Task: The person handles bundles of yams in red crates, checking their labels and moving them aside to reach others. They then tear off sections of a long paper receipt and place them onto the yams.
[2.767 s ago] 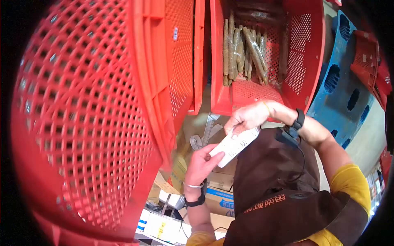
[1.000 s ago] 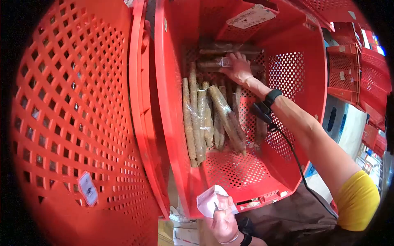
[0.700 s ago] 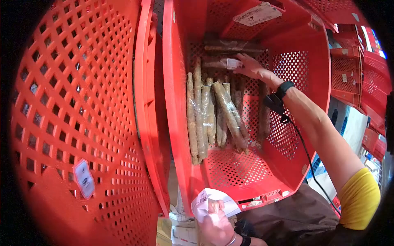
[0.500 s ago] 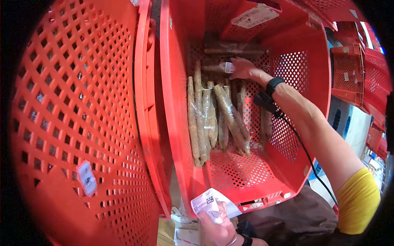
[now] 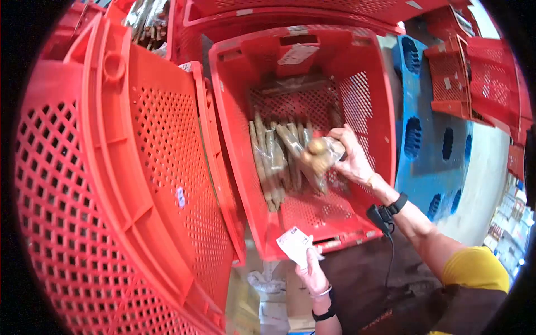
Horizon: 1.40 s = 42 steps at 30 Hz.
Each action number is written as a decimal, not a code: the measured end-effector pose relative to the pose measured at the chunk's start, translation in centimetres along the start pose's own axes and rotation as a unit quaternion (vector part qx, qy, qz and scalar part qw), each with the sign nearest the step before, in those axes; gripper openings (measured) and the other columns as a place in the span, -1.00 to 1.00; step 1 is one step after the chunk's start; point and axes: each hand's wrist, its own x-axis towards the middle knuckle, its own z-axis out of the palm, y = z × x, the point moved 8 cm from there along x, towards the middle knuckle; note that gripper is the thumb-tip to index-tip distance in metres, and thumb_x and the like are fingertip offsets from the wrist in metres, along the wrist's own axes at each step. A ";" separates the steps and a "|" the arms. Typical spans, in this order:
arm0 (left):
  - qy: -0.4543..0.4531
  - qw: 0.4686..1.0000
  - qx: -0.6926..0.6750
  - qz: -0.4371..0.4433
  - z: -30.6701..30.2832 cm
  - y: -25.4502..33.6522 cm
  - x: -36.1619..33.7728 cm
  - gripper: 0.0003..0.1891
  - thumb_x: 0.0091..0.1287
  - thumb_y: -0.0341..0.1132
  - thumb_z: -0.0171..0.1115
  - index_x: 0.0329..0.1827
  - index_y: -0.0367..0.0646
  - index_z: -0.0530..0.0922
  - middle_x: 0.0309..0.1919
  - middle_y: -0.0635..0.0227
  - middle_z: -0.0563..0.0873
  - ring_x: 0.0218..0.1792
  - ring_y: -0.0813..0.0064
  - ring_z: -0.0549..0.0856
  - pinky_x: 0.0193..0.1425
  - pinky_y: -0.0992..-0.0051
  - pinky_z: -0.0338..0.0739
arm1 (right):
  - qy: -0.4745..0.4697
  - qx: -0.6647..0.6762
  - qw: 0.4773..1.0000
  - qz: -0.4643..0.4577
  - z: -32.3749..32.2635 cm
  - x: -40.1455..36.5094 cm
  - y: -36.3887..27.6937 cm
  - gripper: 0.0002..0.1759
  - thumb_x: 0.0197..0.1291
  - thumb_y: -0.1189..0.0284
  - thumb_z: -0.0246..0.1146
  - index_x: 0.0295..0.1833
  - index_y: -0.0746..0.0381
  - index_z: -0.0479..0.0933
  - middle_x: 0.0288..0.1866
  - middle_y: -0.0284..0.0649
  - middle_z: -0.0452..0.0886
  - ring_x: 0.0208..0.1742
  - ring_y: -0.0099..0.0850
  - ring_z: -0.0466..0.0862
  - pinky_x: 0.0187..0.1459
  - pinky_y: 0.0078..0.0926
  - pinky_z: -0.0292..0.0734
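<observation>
My right hand (image 5: 353, 155) is closed on a clear plastic pack of long brown roots (image 5: 316, 158), lifted inside a red crate (image 5: 304, 215) with its rounded ends tilted toward me. Motion blurs the pack a little. Below it in the crate lie several more packs of long brown roots (image 5: 272, 159), side by side in clear wrap. At the crate's near edge my left hand (image 5: 314, 274) pinches a white sheet of printed labels (image 5: 293, 245). The print is too small to read here.
Large orange-red perforated crates (image 5: 167, 167) stand close on the left. More packed roots (image 5: 149, 25) sit in a crate at the upper left. To the right are a blue pallet (image 5: 432, 139) and further red crates (image 5: 491, 78). A cable hangs from a black device by my right wrist.
My right hand has taken up a pack of roots from the crate's far part and brought it nearer. The view has shifted back, showing more surroundings. My left hand still holds the labels.
</observation>
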 end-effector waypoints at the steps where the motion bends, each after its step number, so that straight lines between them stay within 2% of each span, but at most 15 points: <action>1: -0.010 0.999 0.023 0.038 0.1 0.1 -1.2 -0.74 0.51 -0.40 0.07 0.09 -0.39 0.59 -0.04 0.23 0.72 -0.03 0.50 0.65 0.09 0.47 0.49 | -0.006 0.080 0.997 0.006 0.0 -1.4 -0.2 -0.30 -0.09 0.25 0.50 0.17 0.25 0.41 0.10 -0.16 0.49 0.27 -0.19 0.48 0.54 -0.06 -0.06; 2: -0.020 0.996 0.046 0.078 0.3 0.1 -2.4 -0.74 0.51 -0.41 0.06 0.09 -0.41 0.60 -0.05 0.23 0.72 -0.04 0.49 0.64 0.09 0.48 0.48 | 0.003 0.202 0.979 0.032 0.6 -2.7 -0.2 -0.29 -0.07 0.28 0.50 0.20 0.24 0.40 0.11 -0.13 0.48 0.24 -0.17 0.48 0.49 -0.13 0.07; 5: 0.045 0.980 0.153 0.120 -0.8 -1.4 -4.9 -0.75 0.47 -0.42 0.11 0.07 -0.40 0.62 -0.06 0.13 0.73 -0.03 0.35 0.66 0.08 0.33 0.50 | 0.017 0.261 0.965 0.018 0.1 -4.2 -2.8 -0.29 -0.11 0.36 0.54 0.20 0.23 0.41 0.12 -0.14 0.48 0.21 -0.20 0.49 0.30 -0.23 0.34; 8: 0.051 0.958 0.231 0.163 -1.2 -3.8 -6.5 -0.73 0.46 -0.41 0.11 0.09 -0.39 0.62 -0.04 0.10 0.72 -0.02 0.29 0.66 0.10 0.32 0.50 | -0.011 0.352 0.933 0.072 1.6 -6.2 -2.4 -0.28 -0.05 0.27 0.53 0.21 0.24 0.38 0.15 -0.19 0.45 0.25 -0.29 0.43 0.36 -0.29 0.23; 12: 0.013 0.942 0.266 0.203 0.1 -6.1 -7.1 -0.71 0.45 -0.40 0.11 0.09 -0.40 0.62 -0.02 0.04 0.71 -0.03 0.22 0.67 0.12 0.30 0.49 | -0.011 0.306 0.952 0.023 0.5 -6.5 -3.4 -0.31 -0.01 0.27 0.53 0.20 0.23 0.38 0.10 -0.21 0.47 0.24 -0.33 0.44 0.36 -0.33 0.25; 14: 0.011 0.933 0.279 0.228 0.7 -6.3 -7.2 -0.72 0.45 -0.40 0.11 0.09 -0.40 0.62 -0.03 0.04 0.71 -0.03 0.21 0.67 0.12 0.30 0.50 | -0.049 0.451 0.874 0.175 1.3 -7.4 -2.6 -0.26 0.03 0.24 0.52 0.27 0.23 0.36 0.15 -0.27 0.48 0.20 -0.41 0.46 0.34 -0.37 0.28; 17: 0.022 0.933 0.273 0.235 1.2 -6.8 -7.4 -0.72 0.46 -0.39 0.10 0.08 -0.41 0.62 -0.06 0.05 0.72 -0.04 0.21 0.68 0.11 0.29 0.50 | -0.193 0.474 0.799 0.315 0.4 -5.8 -4.3 -0.18 0.08 0.23 0.50 0.40 0.24 0.31 0.21 -0.35 0.49 0.19 -0.47 0.47 0.33 -0.38 0.32; 18: 0.029 0.942 0.252 0.222 1.1 -7.0 -7.5 -0.72 0.46 -0.38 0.10 0.07 -0.41 0.62 -0.07 0.06 0.73 -0.05 0.21 0.68 0.10 0.29 0.51 | -0.172 0.538 0.746 0.352 1.2 -5.4 -3.7 -0.41 0.12 0.21 0.48 0.17 0.25 0.47 -0.01 -0.14 0.63 0.00 -0.36 0.63 0.14 -0.20 0.54; 20: 0.026 0.947 0.241 0.212 1.5 -7.0 -7.7 -0.72 0.46 -0.37 0.09 0.06 -0.41 0.62 -0.08 0.06 0.74 -0.06 0.21 0.69 0.09 0.28 0.52 | -0.219 0.671 0.472 0.528 3.3 -7.3 -3.5 -0.31 0.11 0.06 0.46 0.21 0.27 0.45 0.04 -0.08 0.62 0.06 -0.25 0.62 0.15 -0.14 0.54; 21: 0.024 0.952 0.228 0.201 1.6 -7.0 -7.5 -0.71 0.47 -0.37 0.09 0.06 -0.42 0.62 -0.09 0.05 0.74 -0.06 0.21 0.69 0.08 0.28 0.52 | -0.179 0.717 0.406 0.538 4.2 -7.0 -3.5 -0.33 0.14 -0.06 0.38 0.09 0.29 0.50 -0.12 0.04 0.65 -0.06 -0.05 0.68 0.03 0.03 0.59; 24: 0.015 0.951 0.227 0.209 1.9 -6.3 -7.4 -0.71 0.47 -0.36 0.08 0.05 -0.42 0.62 -0.08 0.05 0.74 -0.07 0.20 0.70 0.07 0.27 0.52 | -0.120 0.769 0.338 0.529 5.4 -6.4 -3.7 -0.33 0.16 -0.10 0.35 0.03 0.32 0.51 -0.20 0.02 0.66 -0.14 0.02 0.69 -0.03 0.04 0.62; 29: 0.005 0.943 0.246 0.222 1.8 -5.8 -7.3 -0.70 0.48 -0.34 0.08 0.03 -0.43 0.63 -0.09 0.05 0.74 -0.07 0.18 0.70 0.07 0.25 0.52 | -0.049 0.839 0.268 0.471 6.9 -6.1 -3.0 -0.27 0.18 -0.12 0.31 0.13 0.31 0.41 -0.05 0.06 0.61 -0.04 0.01 0.63 0.03 0.13 0.58; 36: -0.003 0.963 0.208 0.171 1.4 -7.1 -6.8 -0.69 0.48 -0.32 0.09 0.01 -0.45 0.63 -0.07 0.08 0.75 -0.08 0.29 0.70 0.02 0.31 0.54 | -0.034 0.838 0.277 0.468 7.5 -5.3 -1.9 -0.31 0.20 -0.13 0.28 0.12 0.27 0.44 -0.13 0.03 0.66 -0.06 0.05 0.68 -0.05 0.02 0.70; 40: 0.032 0.978 0.157 0.131 0.2 -7.2 -6.1 -0.69 0.48 -0.33 0.11 0.01 -0.48 0.63 -0.06 0.12 0.75 -0.10 0.40 0.70 0.00 0.35 0.56 | -0.061 0.795 0.350 0.492 7.8 -3.9 0.1 -0.33 0.19 -0.11 0.31 0.06 0.29 0.48 -0.15 -0.02 0.65 -0.12 -0.09 0.68 -0.09 -0.08 0.68; 42: 0.101 0.984 0.113 0.088 -1.1 -3.8 -5.8 -0.69 0.47 -0.36 0.11 0.05 -0.50 0.61 -0.07 0.11 0.75 -0.11 0.42 0.70 0.00 0.37 0.57 | -0.084 0.622 0.597 0.500 7.8 -1.6 4.3 -0.33 0.16 -0.07 0.37 0.09 0.30 0.49 -0.20 -0.12 0.66 -0.17 -0.25 0.69 -0.09 -0.22 0.64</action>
